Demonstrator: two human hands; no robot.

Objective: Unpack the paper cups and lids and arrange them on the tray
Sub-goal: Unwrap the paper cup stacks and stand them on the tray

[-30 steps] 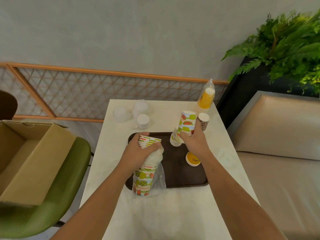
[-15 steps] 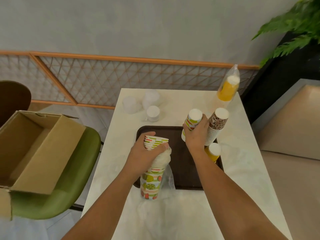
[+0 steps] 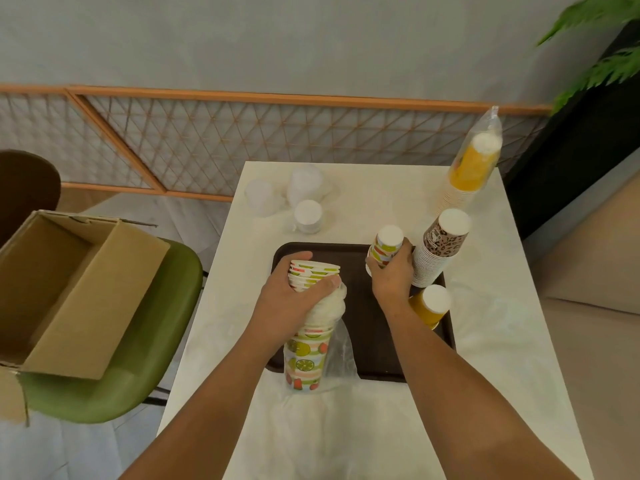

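Holding sleeved fruit-print cups (image 3: 306, 355) at 7 o'clock of the tray (image 3: 367, 341) with left hand (image 3: 294, 296), fingers curled round the rims; gripping a short stack (image 3: 385, 247) at 12 o'clock with right hand (image 3: 391, 280). Probably light, crushable, sleeve (image 3: 341, 355) slippery: better to grasp near stiff rims.

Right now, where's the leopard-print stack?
Head view, right side: leopard-print stack stands at the tray's far-right corner, beside the right hand, behind the orange cup.
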